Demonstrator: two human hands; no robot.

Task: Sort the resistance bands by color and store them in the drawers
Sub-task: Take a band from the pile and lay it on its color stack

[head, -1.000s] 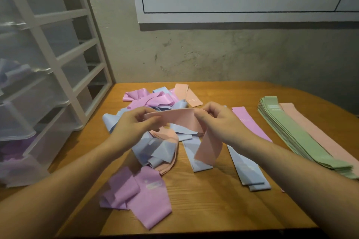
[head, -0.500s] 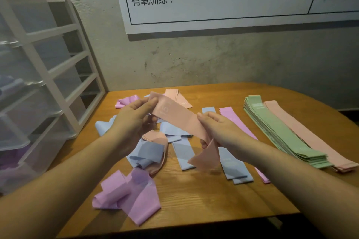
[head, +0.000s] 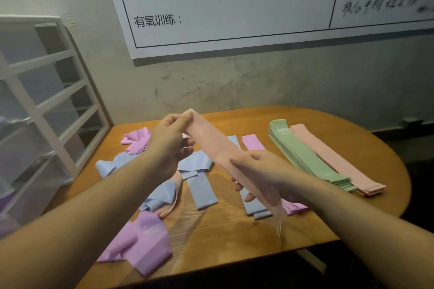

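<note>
Head view: right hand grips the pink band low, left hand pinches its top end, stretched above the table. A slipped pinch probably snaps it into the loose pile, not the pink stack.

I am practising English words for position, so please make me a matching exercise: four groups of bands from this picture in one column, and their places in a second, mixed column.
Things
1. pink band
2. green stack
3. pink stack
4. crumpled purple bands

Places
A. on the table, near its front edge, under the left forearm
B. flat on the table, furthest to the right
C. in the air, held between the left hand and the right hand
D. flat on the table, directly left of the pink stack

Pairs: 1-C, 2-D, 3-B, 4-A
</note>
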